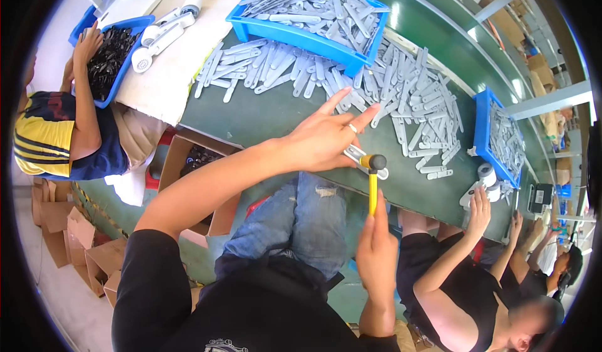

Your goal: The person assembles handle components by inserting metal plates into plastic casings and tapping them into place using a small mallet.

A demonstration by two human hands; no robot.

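My right hand is closed around the yellow handle of a small mallet. The mallet's dark, rounded head covers part of a light grey plastic strip at the near edge of the green worktable. Whether the head touches the strip I cannot tell. My left hand, with a ring on one finger, pinches the strip's far end low down, while two fingers point away over the table. Just beyond them lies a wide spread of similar grey strips, with a blue bin heaped with more.
A smaller blue bin of strips stands at the right. To the left are a white wheeled part, a blue tray of black pieces and a co-worker. An open carton sits beside my legs. Another co-worker's hand works at the right.
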